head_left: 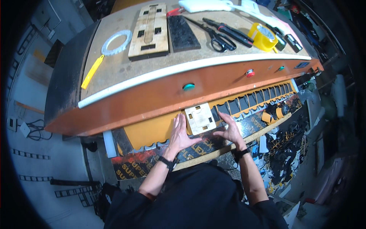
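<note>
A pale wooden cutting die (200,119) with several square cut-outs lies on a yellow sheet (148,128). My left hand (180,135) is at the die's left edge, its fingers stretched forward and its thumb spread toward the right. On the other side, my right hand (230,133) has thumb and index finger apart, close to the die's right edge. Neither hand grips anything; whether the fingertips touch the die I cannot tell. To the right, the sheet has a row of cut-out openings (255,101), and its near edge is scalloped.
Above the sheet runs an orange machine front (141,102) with green and red buttons. On its top lie a tape ring (116,33), a yellow cutter (92,72), a longer wooden die (157,26), scissors (223,42) and yellow tape (263,37). Scraps (280,156) cover the floor at right.
</note>
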Motion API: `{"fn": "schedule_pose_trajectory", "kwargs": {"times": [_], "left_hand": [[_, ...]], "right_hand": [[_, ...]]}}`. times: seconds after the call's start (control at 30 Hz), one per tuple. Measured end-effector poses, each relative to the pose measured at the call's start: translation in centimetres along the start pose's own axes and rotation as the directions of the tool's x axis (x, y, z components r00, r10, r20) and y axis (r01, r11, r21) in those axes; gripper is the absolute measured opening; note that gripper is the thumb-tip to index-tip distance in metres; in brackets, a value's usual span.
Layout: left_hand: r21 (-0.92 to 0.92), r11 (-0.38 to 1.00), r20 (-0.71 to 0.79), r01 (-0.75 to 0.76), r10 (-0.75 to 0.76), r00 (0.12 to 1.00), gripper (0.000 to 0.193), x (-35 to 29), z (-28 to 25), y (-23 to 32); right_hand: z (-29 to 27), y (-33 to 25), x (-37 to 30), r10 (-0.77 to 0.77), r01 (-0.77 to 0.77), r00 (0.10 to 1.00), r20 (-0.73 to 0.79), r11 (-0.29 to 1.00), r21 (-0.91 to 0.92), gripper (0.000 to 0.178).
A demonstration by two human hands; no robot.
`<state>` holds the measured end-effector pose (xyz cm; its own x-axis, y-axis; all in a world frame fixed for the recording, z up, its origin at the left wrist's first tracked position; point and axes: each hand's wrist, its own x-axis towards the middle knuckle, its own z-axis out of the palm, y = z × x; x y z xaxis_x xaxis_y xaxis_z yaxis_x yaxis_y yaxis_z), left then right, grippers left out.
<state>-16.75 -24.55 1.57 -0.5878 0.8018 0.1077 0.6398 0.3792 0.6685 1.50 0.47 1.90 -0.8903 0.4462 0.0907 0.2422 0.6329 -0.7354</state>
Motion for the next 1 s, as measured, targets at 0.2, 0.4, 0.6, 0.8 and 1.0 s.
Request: {"fn": "schedule_pose_trajectory", "kwargs": {"times": [0.2, 0.4, 0.6, 0.8, 1.0], "left_hand": [[-0.043, 0.992, -0.006, -0.117, 0.117, 0.993, 0.074, -3.0, -1.1, 1.0], [0.049, 0.988, 0.085, -0.146, 0.142, 0.986, 0.035, -5.3, 1.9, -1.9], [0.294, 0.952, -0.060, -0.086, 0.108, 0.992, 0.036, -2.7, 2.4, -1.3], [0.204, 0.958, -0.186, 0.201, -0.164, 0.969, 0.033, -0.8, 1.9, -2.4], [0.022, 0.978, -0.345, 0.207, -0.187, 0.920, 0.023, 2.9, -3.8, 4.3]], "right_hand": [[0.9, -1.1, -4.3, -0.034, 0.024, 0.990, -0.138, 0.997, -0.072, 0.065], [4.1, 0.0, -3.8, -0.012, 0.004, 0.999, -0.047, 0.985, -0.173, 0.036], [5.3, -0.1, -1.4, -0.019, -0.025, 0.988, -0.150, 0.957, -0.289, 0.039], [2.1, 0.5, 1.9, -0.149, 0.158, 0.985, 0.092, 0.982, -0.102, 0.062], [-13.7, 8.3, 7.8, 0.161, 0.070, 0.804, -0.572, 0.930, 0.360, 0.085]]}}
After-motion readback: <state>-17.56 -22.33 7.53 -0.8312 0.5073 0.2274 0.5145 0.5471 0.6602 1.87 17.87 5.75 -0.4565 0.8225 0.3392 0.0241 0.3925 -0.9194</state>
